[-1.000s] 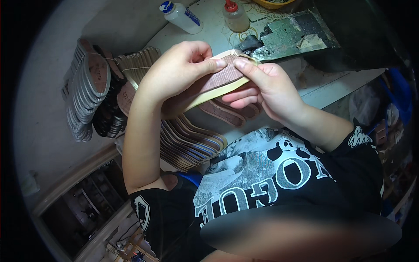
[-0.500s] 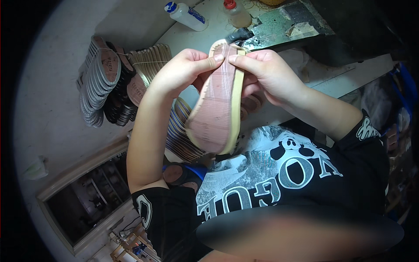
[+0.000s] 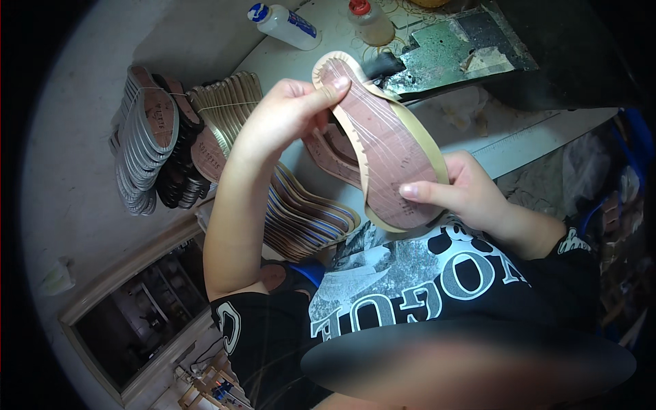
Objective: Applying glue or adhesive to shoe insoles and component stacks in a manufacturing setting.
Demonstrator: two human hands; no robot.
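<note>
Between my two hands is a shoe insole [image 3: 386, 140], its reddish-brown underside facing up and marked with pale lines. Cream lining is folded in small pleats around the narrow end and along the left edge; on the right a smooth yellowish strip stands out. My left hand [image 3: 295, 113] pinches the narrow end, thumb on top. At the broad end, my right hand [image 3: 471, 195] grips the right edge with its thumb laid across the underside. Fingers beneath the insole are hidden. Behind it, partly covered, lie more reddish-brown insoles [image 3: 331, 156] on the white table [image 3: 526, 126].
Tied bundles of silver-edged insoles [image 3: 147, 126] and gold-edged insoles [image 3: 232, 102] stand at left, with a striped row of insoles [image 3: 311, 219] nearer. A blue-capped bottle [image 3: 287, 26], a red-capped bottle [image 3: 371, 24] and a stained green board [image 3: 447, 51] occupy the far side.
My right hand has moved from the narrow end down to the broad end. The insole has swung its broad end rightward, showing more of its underside. My left hand still pinches the narrow end.
</note>
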